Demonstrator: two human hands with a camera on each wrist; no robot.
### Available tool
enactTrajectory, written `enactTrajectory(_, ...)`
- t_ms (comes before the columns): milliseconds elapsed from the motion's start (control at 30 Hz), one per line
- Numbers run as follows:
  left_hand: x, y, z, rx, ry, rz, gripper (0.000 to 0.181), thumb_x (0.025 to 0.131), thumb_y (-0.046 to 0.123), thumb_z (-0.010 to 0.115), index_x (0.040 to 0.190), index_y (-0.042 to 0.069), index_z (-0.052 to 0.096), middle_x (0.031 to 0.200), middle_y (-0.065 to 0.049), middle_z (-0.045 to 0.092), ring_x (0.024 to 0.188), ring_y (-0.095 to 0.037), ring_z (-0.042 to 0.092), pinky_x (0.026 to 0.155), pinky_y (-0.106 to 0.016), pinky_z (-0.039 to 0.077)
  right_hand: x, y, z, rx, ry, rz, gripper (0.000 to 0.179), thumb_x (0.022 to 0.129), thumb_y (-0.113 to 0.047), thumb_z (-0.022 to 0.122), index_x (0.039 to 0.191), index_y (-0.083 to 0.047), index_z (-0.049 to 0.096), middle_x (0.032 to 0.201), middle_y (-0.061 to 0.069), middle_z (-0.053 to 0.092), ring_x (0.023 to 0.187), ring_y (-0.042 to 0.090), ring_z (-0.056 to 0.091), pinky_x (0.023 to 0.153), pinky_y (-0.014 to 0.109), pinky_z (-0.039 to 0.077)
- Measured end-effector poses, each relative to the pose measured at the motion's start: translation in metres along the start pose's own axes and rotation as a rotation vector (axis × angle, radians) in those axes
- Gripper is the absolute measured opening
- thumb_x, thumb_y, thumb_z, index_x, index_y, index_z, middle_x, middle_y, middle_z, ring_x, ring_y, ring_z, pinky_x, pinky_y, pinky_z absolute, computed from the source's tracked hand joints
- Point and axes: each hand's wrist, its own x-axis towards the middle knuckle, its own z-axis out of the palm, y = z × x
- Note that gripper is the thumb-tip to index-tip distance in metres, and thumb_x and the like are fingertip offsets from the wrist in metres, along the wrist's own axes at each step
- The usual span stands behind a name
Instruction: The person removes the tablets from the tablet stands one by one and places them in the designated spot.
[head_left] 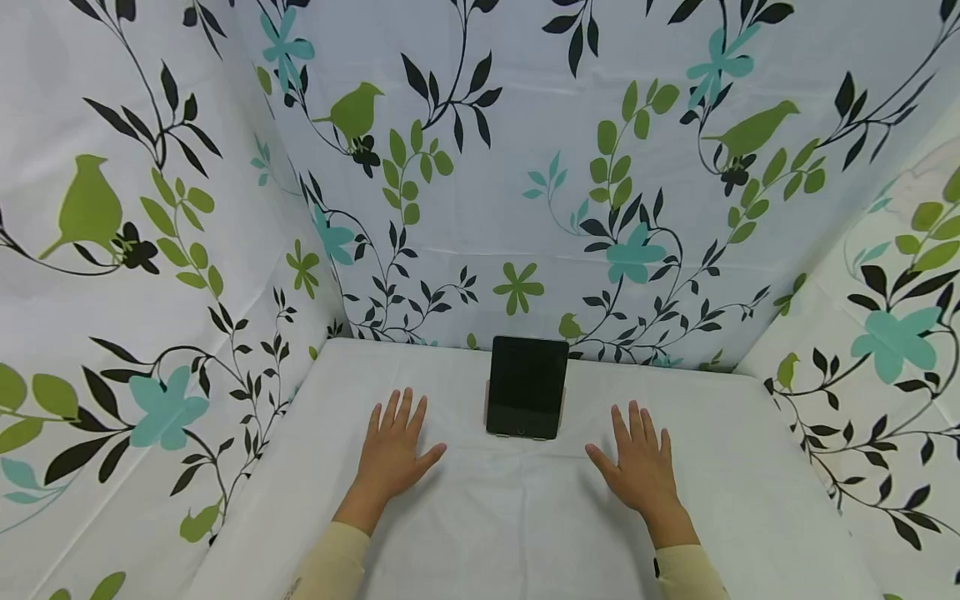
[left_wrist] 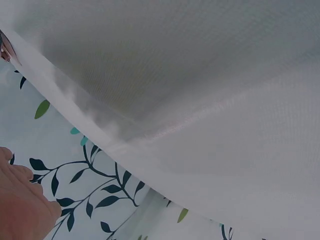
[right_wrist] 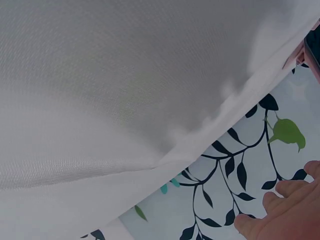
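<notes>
In the head view my left hand (head_left: 393, 454) is over the white table with fingers spread and straight, holding nothing. My right hand (head_left: 640, 467) mirrors it on the other side, its fingers straight and the thumb pointing inward. Between and beyond the two hands a dark-screened tablet (head_left: 527, 387) leans upright on a stand, apart from both. The left wrist view catches part of the left hand (left_wrist: 25, 202) at its lower left corner. At the lower right of the right wrist view part of the right hand (right_wrist: 287, 210) shows.
White cloth covers the table (head_left: 480, 533). Behind it hangs a curtain (head_left: 480, 208) printed with leaves, birds and flowers, and similar cloth walls stand at the left (head_left: 150, 317) and right (head_left: 885, 358). Long pale sleeves (head_left: 330, 567) cover the forearms.
</notes>
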Motion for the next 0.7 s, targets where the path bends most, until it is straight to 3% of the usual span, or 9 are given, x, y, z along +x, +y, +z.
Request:
enactTrajectory(167,0.001,0.0007,0.0026,-0.01,0.013,0.002,0.09,0.094,0.067,0.054,0.161,0.012,0.031,0.17,-0.017,0.021,0.159,-0.038,0.013,0.127,-0.061,0.01,0.0004,0.0013,0.0,0.005,-0.008,-0.005,0.093,0.096,-0.068,0.05,0.162,-0.006,0.025,0.169,0.025,0.015,0.156,0.047,0.013,0.12,0.074,0.006)
enactTrajectory(367,0.0036,0.0005,0.0033,-0.043,-0.019,-0.024,0.091,0.095,0.066,0.053,0.163,0.012,0.025,0.171,-0.016,0.016,0.16,-0.036,0.01,0.128,-0.06,0.01,0.0006,0.0009,-0.001,0.016,0.025,-0.014,0.091,0.097,-0.065,0.052,0.16,-0.004,0.028,0.167,0.027,0.022,0.154,0.048,0.017,0.119,0.074,0.01)
enactTrajectory(533,0.0059,0.0,0.0012,-0.124,-0.027,-0.053,0.092,0.097,0.064,0.054,0.164,0.01,0.02,0.172,-0.016,0.013,0.16,-0.036,0.008,0.128,-0.06,0.009,0.0029,-0.0002,-0.0012,0.026,0.075,-0.027,0.089,0.097,-0.063,0.052,0.158,-0.001,0.033,0.162,0.028,0.03,0.151,0.048,0.025,0.119,0.074,0.015)
enactTrajectory(700,0.0086,0.0009,-0.0012,-0.224,0.017,-0.056,0.089,0.098,0.058,0.056,0.163,0.007,0.021,0.171,-0.018,0.017,0.159,-0.038,0.014,0.126,-0.062,0.014,0.0063,-0.0016,-0.0026,0.05,0.107,-0.026,0.085,0.099,-0.058,0.054,0.156,0.0,0.034,0.159,0.028,0.036,0.148,0.046,0.031,0.12,0.072,0.017)
